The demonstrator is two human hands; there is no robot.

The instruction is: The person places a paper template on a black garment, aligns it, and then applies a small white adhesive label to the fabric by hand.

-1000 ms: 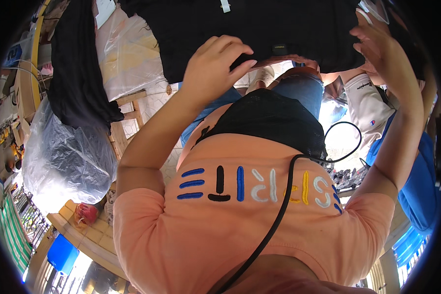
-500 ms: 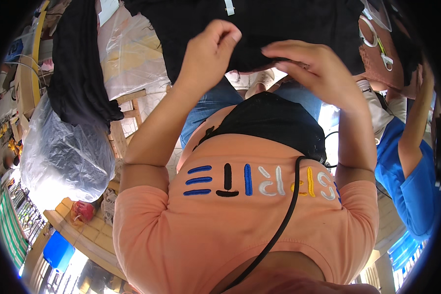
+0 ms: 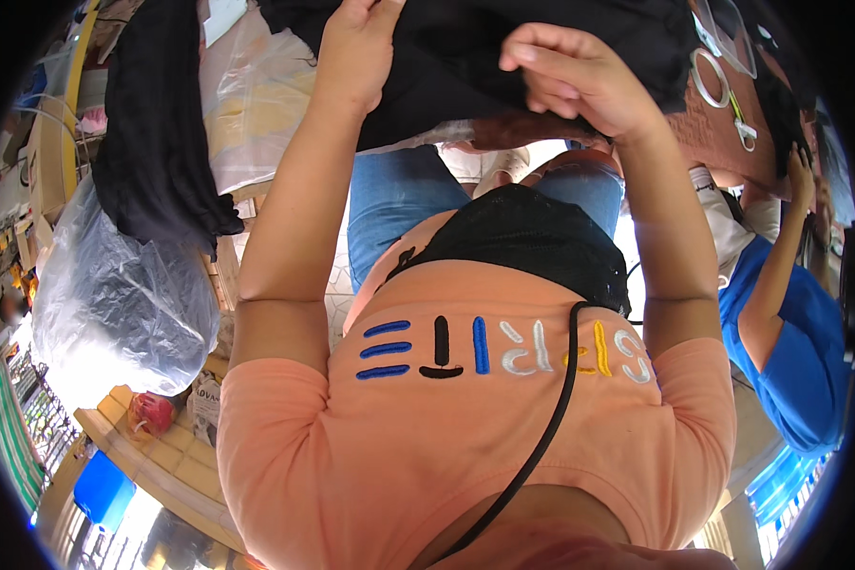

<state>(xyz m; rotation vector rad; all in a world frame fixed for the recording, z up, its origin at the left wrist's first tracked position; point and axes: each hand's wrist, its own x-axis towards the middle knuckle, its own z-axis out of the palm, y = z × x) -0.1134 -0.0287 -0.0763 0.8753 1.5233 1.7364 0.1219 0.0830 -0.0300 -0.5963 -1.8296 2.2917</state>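
Note:
A wide piece of black cloth (image 3: 456,71) lies spread in front of me, its near edge hanging at my knees. My left hand (image 3: 356,52) is over the cloth's left part at the top of the view. Its thumb and fingers come together, but their tips are cut off by the picture's edge, so what they pinch is hidden. Above the right part of the cloth, my right hand (image 3: 575,76) has loosely curled fingers with gaps between them and nothing visible in them.
Another black cloth (image 3: 152,123) hangs at the left, beside clear plastic sheeting (image 3: 261,104) and a big clear plastic bag (image 3: 123,294). At right, a white tape roll (image 3: 710,78) and yellow-handled snips (image 3: 741,122) lie on a brown surface (image 3: 689,133). A person in blue (image 3: 779,351) is close by.
My left hand has moved forward and left, to the top edge. My right hand has risen slightly, its fingers more curled. The cloth has shifted, and its white tag is out of view.

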